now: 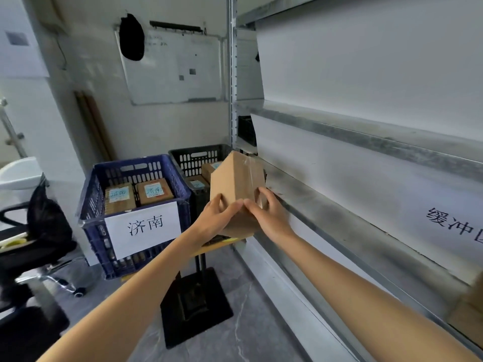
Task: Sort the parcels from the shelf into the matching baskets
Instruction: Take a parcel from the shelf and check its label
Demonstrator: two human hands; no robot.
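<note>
A brown cardboard parcel [236, 178], sealed with clear tape, is held tilted in the air beside the metal shelf [339, 194]. My left hand [218, 216] grips its lower left side and my right hand [269, 212] grips its lower right side, thumbs meeting on the front face. The parcel hangs in front of a black basket [193, 155] that holds labelled parcels. To its left stands a blue basket [91, 202] with a white paper sign and two labelled parcels [154, 190] inside.
A black stand [194, 304] holds a board under the baskets. An office chair [23, 246] is at the left, a whiteboard [172, 69] on the back wall. More cardboard [467, 317] lies on the shelf at the lower right.
</note>
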